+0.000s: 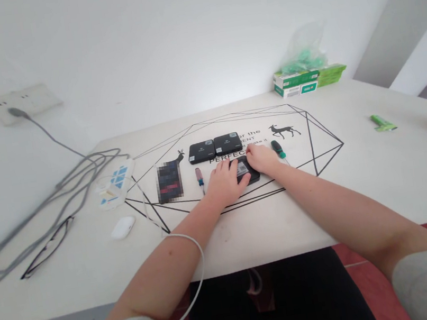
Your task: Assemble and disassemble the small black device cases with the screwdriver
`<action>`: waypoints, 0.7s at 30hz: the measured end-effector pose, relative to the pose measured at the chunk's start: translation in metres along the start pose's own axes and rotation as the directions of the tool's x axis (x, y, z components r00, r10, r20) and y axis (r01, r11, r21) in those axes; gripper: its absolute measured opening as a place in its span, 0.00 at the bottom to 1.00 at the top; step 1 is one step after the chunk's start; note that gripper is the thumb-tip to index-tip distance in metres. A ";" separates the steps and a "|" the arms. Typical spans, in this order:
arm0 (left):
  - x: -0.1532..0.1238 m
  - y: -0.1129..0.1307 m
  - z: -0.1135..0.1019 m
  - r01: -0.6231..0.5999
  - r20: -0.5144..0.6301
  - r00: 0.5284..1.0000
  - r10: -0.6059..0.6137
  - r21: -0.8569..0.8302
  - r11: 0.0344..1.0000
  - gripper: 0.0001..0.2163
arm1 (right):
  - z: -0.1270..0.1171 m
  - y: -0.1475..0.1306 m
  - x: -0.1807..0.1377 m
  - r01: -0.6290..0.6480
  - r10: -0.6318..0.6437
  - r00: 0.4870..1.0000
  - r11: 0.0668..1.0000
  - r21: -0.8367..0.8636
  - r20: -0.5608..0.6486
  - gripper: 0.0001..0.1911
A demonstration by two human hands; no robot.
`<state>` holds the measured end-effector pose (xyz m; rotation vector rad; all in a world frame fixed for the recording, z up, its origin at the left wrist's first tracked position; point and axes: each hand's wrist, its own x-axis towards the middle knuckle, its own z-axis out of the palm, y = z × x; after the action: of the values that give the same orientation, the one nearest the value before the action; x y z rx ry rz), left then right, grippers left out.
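Note:
A flat black square device [255,174] lies on the table with a pale label facing up. My left hand [223,184] grips its left side, the thumb and fingers resting over the label area. At the device's upper right corner, my right hand [262,159] has its fingers curled against the edge; the fingertips are partly hidden. Two similar black square devices [202,151] lie side by side just beyond my hands. A screwdriver with a green and black handle [277,149] is beside my right hand. Left of my left hand lies another screwdriver with a reddish handle [198,175].
A blurred-out dark item [169,181] lies to the left. Further left are a clear plastic case [115,184], a white earphone case [123,227], glasses [48,249] and coiled grey cable [61,190]. A white cable crosses my left arm. Green-and-white boxes [298,81] stand against the wall.

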<state>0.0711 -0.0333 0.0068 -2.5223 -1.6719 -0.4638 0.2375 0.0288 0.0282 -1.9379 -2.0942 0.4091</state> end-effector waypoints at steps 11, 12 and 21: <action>-0.001 0.001 -0.004 0.018 0.029 0.999 -0.018 -0.035 0.999 0.27 | -0.004 0.004 -0.005 -0.008 0.006 0.999 0.998 0.064 0.034 0.19; -0.001 0.001 -0.004 0.020 0.026 0.999 -0.019 -0.037 0.999 0.27 | -0.004 0.004 -0.005 -0.009 0.007 0.999 0.998 0.064 0.039 0.19; -0.015 -0.001 0.014 0.163 0.016 0.986 -0.164 -0.247 0.955 0.30 | 0.003 0.005 -0.026 -0.031 0.027 0.999 0.980 0.198 0.023 0.19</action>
<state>0.0676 -0.0433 -0.0114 -2.5523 -1.9420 -0.7360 0.2434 0.0032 0.0236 -1.8577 -1.9563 0.6212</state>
